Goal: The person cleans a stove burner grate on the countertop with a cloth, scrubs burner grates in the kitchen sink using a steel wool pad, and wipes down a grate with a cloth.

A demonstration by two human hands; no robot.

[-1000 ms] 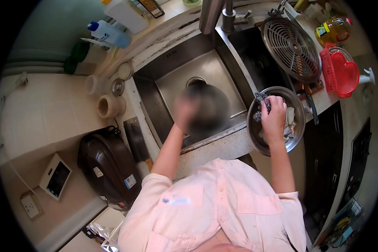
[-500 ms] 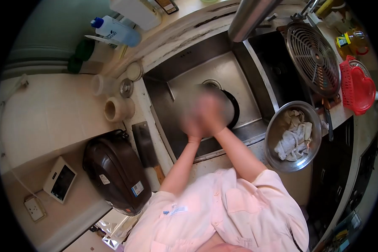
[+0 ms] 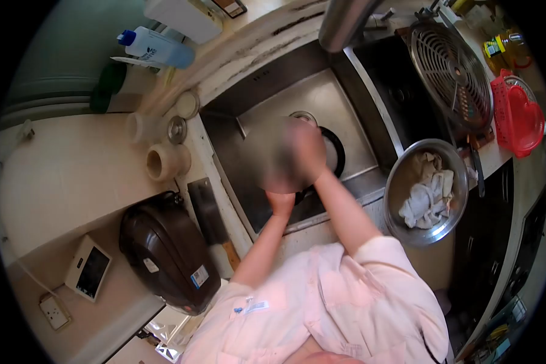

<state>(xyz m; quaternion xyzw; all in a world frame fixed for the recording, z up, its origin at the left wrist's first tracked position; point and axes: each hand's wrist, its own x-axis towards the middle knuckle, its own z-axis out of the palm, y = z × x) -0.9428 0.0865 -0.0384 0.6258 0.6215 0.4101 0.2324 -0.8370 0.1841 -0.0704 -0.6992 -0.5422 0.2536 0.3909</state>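
Observation:
Both my hands are down in a stainless steel sink (image 3: 352, 124), where a grey blur covers the fingers. My left hand (image 3: 280, 183) is lower and nearer my body. Higher up and to its right is my right hand (image 3: 309, 150). Beside and beneath the hands lies a round thing with a black rim (image 3: 341, 153). Its middle is mostly hidden, so I cannot make out its kind. Whether either hand grips it does not show. Part of the sink drain (image 3: 303, 115) appears just above the blur.
Right of the sink, a steel bowl (image 3: 395, 209) holds crumpled cloths (image 3: 429, 197). Behind it are a round slotted metal rack (image 3: 452, 76) and a red basket (image 3: 519, 121). A cleaver (image 3: 207, 209) lies along the left edge, near a stone mortar (image 3: 164, 162) and a brown appliance (image 3: 170, 255).
My left hand has shifted slightly down, and the hands look farther apart. More of the black rim shows between and beside them. The whole view has tilted slightly.

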